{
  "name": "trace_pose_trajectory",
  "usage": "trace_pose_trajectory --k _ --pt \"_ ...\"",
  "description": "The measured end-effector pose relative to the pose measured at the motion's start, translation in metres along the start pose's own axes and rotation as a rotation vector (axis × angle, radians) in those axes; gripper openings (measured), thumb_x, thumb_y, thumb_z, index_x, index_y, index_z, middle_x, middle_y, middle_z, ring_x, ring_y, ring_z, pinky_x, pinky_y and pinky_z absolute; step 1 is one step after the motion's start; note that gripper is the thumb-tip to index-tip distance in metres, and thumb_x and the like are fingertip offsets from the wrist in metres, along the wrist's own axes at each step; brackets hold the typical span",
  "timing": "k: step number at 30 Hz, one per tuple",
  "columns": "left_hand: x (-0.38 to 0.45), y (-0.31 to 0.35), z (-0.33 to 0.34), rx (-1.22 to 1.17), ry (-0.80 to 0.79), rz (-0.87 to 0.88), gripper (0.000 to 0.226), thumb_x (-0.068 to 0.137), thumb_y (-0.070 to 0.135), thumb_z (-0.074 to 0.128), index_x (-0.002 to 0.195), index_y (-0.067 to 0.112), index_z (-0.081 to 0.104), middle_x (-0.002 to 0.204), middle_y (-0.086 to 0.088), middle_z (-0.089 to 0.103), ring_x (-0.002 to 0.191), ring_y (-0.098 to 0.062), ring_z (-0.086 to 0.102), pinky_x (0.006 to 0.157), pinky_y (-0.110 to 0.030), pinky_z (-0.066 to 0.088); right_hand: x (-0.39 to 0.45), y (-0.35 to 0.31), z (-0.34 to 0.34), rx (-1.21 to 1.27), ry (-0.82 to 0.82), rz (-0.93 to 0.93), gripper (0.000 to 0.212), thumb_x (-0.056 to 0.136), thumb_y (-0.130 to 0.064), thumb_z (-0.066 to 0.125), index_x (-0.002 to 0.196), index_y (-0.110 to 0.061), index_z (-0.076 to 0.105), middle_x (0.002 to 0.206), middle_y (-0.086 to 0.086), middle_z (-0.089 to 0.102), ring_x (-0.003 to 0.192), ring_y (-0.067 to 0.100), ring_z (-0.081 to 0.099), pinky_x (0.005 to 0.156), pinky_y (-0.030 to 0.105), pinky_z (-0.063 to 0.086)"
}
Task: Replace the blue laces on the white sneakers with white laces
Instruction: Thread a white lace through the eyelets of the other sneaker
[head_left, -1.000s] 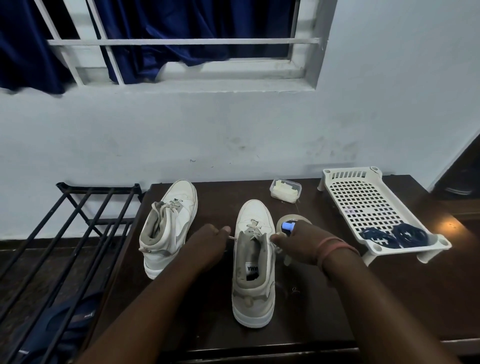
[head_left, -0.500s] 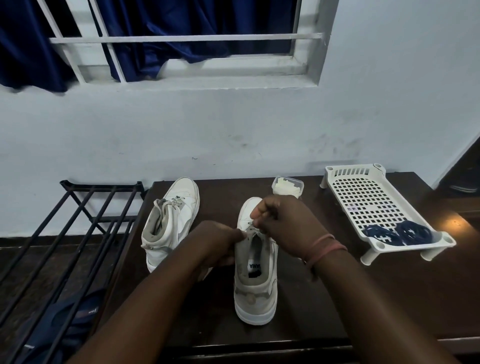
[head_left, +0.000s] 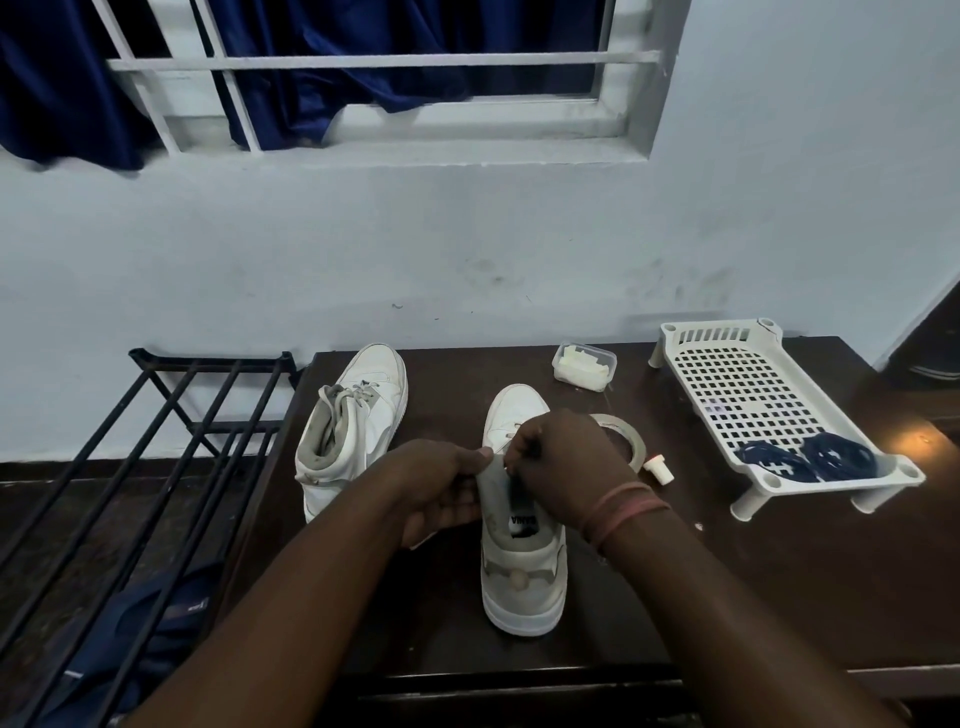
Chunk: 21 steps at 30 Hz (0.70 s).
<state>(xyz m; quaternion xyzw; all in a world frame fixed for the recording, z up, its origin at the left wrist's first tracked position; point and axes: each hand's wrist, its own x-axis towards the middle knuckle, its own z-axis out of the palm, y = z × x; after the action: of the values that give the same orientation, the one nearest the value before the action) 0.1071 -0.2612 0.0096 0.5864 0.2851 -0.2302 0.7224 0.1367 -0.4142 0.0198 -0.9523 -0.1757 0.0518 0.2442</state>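
A: Why's our left hand on the side of the near sneaker?

B: Prob to pin it. Fingers curl round the collar w/ the thumb up by the top eyelets, so the shoe can't slide on the table while we work the lace

A: And the right hand?

B: Fingers bunched tight over the tongue, pinching the white lace near the upper eyelets. Can't see which eyelet the tip's at, the knuckles hide it. Our guess: we're threading or snugging the top rows

A: Heel faces us for a reason?

B: Yeah, we think so: opening twd us means we look straight down the eyelets and pull the ends back at ourselves

A: Other sneaker?

B: Parked left of it, apart, toe to the wall, light lace already in, so that one looks done. Out of the way

A: The old ones?

B: Blue laces lie bundled at the near end of the white perforated tray, well apart on the right. Keeps them from mixing w/ the new pair

A: Stuff beside our right hand?

B: Tape roll just behind it, a small white cap beside that. Maybe for stiffening frayed tips, can't confirm. Small plastic box sits further back nr the wall

A: How far along?

B: Late, we'd say: both shoes free of blue, last rows left on this one
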Motion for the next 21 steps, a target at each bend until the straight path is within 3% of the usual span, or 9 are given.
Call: trace_pose_trajectory --k 5,10,13,15,19,21 --pt "0.0 0.0 -0.002 0.007 -0.01 0.015 0.019 0.097 0.014 0.064 0.11 0.001 0.069 0.112 -0.019 0.072 0.087 -0.024 0.069 0.079 -0.034 0.06 0.004 0.001 0.004 -0.013 0.044 -0.011 0.019 0.081 -0.019 0.057 0.075 -0.013 0.073 0.074 0.002 0.071 0.074 0.02 0.066 0.07 0.034 0.054" --pt "-0.001 0.001 -0.003 0.01 -0.022 0.044 0.02 0.095 0.019 0.068 0.106 0.004 0.071 0.116 -0.02 0.072 0.096 -0.026 0.069 0.092 -0.039 0.058 0.003 0.001 0.004 -0.032 0.003 -0.032 0.016 0.083 -0.018 0.06 0.075 -0.021 0.073 0.08 -0.003 0.072 0.083 0.023 0.065 0.076 0.034 0.054" --pt "-0.001 0.001 -0.002 -0.01 -0.021 0.064 0.026 0.1 0.028 0.061 0.105 0.005 0.072 0.1 -0.016 0.074 0.086 -0.025 0.071 0.078 -0.035 0.061 0.002 0.002 0.004 0.052 0.07 -0.031 0.012 0.078 -0.01 0.061 0.076 -0.02 0.066 0.078 -0.004 0.069 0.082 0.018 0.062 0.077 0.031 0.051" --pt "0.0 -0.001 -0.002 -0.013 -0.021 0.063 0.021 0.102 0.021 0.056 0.103 0.007 0.071 0.094 -0.013 0.073 0.08 -0.022 0.071 0.071 -0.032 0.062 0.002 0.001 0.002 0.059 0.049 -0.056 0.012 0.077 -0.009 0.064 0.073 -0.02 0.066 0.076 -0.007 0.069 0.079 0.014 0.062 0.072 0.026 0.046" --pt "0.004 -0.009 0.001 0.054 -0.031 0.059 0.019 0.099 0.003 0.055 0.1 0.002 0.074 0.102 -0.019 0.074 0.095 -0.03 0.069 0.1 -0.045 0.054 0.001 0.0 0.005 0.021 0.065 -0.068 0.011 0.077 -0.012 0.063 0.074 -0.022 0.064 0.073 -0.009 0.069 0.083 0.016 0.062 0.077 0.029 0.044" --pt "0.002 -0.01 0.005 0.083 -0.022 0.083 0.016 0.093 0.002 0.06 0.097 -0.005 0.074 0.103 -0.026 0.073 0.094 -0.036 0.069 0.101 -0.05 0.053 0.001 -0.001 0.006 -0.054 0.104 -0.063 0.005 0.079 -0.02 0.066 0.08 -0.025 0.064 0.085 -0.008 0.068 0.093 0.019 0.057 0.082 0.033 0.045"
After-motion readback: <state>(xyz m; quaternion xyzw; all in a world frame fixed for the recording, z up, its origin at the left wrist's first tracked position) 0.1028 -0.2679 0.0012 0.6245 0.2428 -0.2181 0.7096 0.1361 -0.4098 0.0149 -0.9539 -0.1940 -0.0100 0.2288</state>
